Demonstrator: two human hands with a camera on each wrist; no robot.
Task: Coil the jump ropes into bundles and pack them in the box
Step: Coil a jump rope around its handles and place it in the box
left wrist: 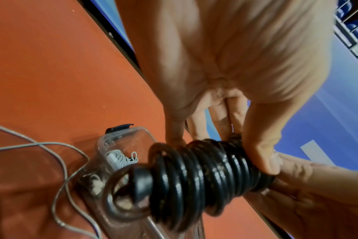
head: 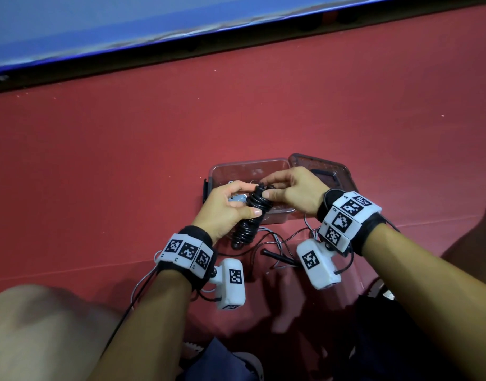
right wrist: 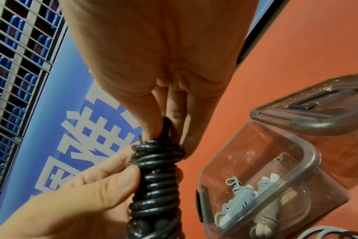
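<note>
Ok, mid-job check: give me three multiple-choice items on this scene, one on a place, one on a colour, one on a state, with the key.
1. Where does the lid lie?
A. On the red floor beside the box
B. Snapped onto the box
C. Under the person's knee

2. What colour are the bundles already in the box?
A. Black
B. Light grey
C. Red

3. What state is the black jump rope in?
A. Lying loose and straight on the floor
B. Wound into a tight coil and gripped by the left hand and right hand
C. Packed in the box

Key: 1 A, the head view shows the lid off, next to the open box. 2 B, the right wrist view shows pale grey bundles through the clear wall. 3 B, both wrist views show fingers closed on stacked black turns.
</note>
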